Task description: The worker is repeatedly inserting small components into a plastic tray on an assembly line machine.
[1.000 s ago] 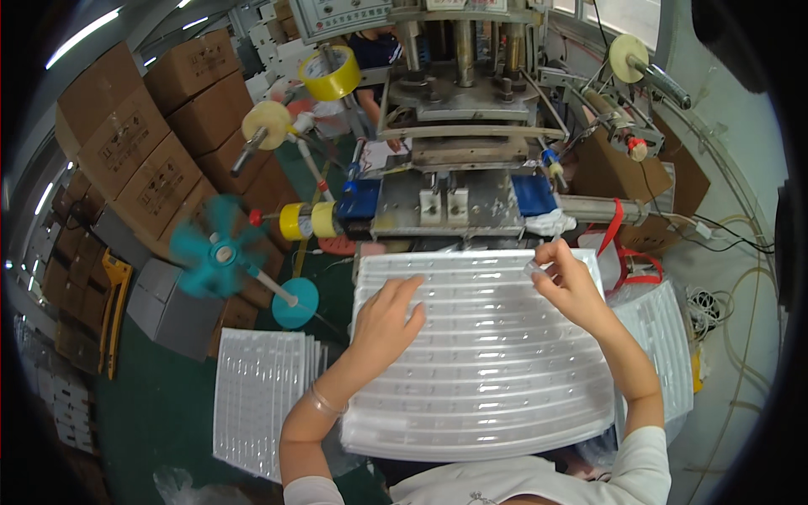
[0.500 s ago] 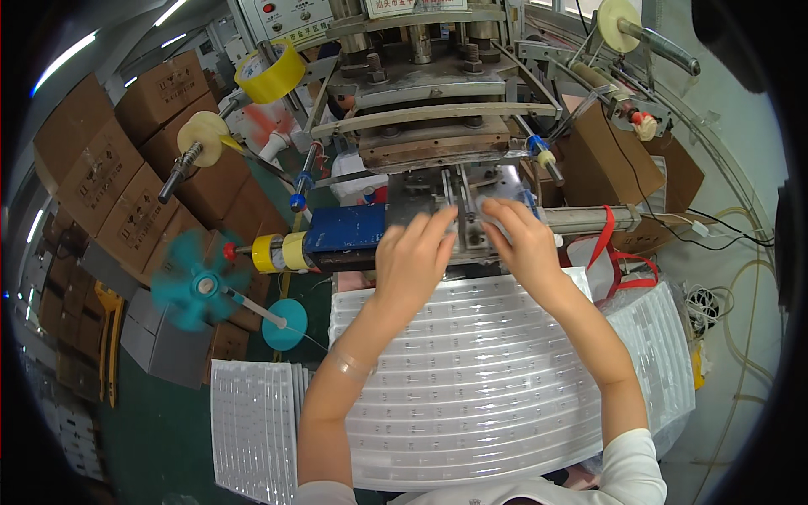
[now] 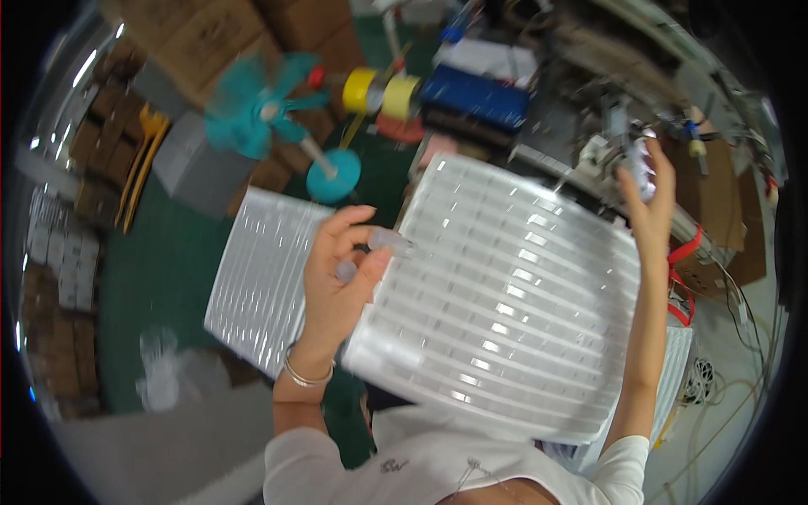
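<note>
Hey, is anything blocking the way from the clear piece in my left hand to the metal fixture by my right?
Nothing visible stands upright between the clear piece and the metal fixture; the white ribbed sheet lies beneath that path. Your right hand is at the fixture's right side and may crowd it.

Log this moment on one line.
left hand: holds clear piece | right hand: at machine, grip unclear | ribbed white tray: between forearms

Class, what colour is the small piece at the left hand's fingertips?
The small piece is translucent and whitish; the head view shows it best.
</note>
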`<move>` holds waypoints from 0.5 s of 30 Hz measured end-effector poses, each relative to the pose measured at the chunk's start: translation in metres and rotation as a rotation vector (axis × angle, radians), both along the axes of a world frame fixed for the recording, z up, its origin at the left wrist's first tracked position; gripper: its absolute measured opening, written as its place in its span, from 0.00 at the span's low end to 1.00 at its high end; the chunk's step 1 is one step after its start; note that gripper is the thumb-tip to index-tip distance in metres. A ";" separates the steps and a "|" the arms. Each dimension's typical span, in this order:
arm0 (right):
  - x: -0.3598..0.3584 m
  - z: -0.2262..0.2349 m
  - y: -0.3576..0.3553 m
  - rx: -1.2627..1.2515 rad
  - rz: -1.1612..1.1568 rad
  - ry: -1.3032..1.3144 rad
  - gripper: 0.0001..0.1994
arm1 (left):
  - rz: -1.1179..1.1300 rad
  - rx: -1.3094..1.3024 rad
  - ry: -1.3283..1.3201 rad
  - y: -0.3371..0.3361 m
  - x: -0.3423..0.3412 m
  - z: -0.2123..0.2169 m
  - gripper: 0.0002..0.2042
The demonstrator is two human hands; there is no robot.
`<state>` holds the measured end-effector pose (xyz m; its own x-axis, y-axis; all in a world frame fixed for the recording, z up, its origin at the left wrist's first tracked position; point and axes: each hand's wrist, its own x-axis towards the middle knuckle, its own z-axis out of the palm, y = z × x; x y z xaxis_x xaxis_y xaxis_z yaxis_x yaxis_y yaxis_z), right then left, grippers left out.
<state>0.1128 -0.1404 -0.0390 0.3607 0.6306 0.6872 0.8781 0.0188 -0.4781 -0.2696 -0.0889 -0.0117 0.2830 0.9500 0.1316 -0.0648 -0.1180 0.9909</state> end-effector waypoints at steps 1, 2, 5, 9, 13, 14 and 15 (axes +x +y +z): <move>-0.013 0.002 -0.016 0.029 0.014 0.015 0.23 | 0.082 0.050 0.003 -0.011 -0.010 -0.009 0.08; -0.037 0.009 -0.031 -0.055 0.012 0.001 0.22 | 0.115 0.008 0.032 -0.026 -0.025 -0.017 0.08; -0.106 -0.006 -0.053 -0.300 0.451 -0.065 0.21 | 0.052 0.750 0.695 -0.045 -0.054 -0.046 0.13; -0.196 -0.012 -0.070 -0.517 0.886 -0.126 0.18 | -0.185 0.950 0.977 -0.068 -0.076 -0.071 0.17; -0.231 -0.046 -0.096 -0.603 0.837 -0.554 0.18 | -0.217 0.955 1.113 -0.080 -0.069 -0.072 0.20; -0.235 -0.049 -0.097 -0.595 0.827 -0.560 0.18 | -0.221 0.862 1.077 -0.084 -0.068 -0.064 0.20; -0.236 -0.052 -0.098 -0.606 0.852 -0.530 0.16 | -0.228 0.771 1.039 -0.087 -0.067 -0.060 0.20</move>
<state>-0.1234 -0.2382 -0.0907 -0.5773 0.8063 0.1287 0.7839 0.5914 -0.1890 -0.3368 -0.1758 -0.0719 0.7235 0.6470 0.2406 0.5889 -0.7604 0.2738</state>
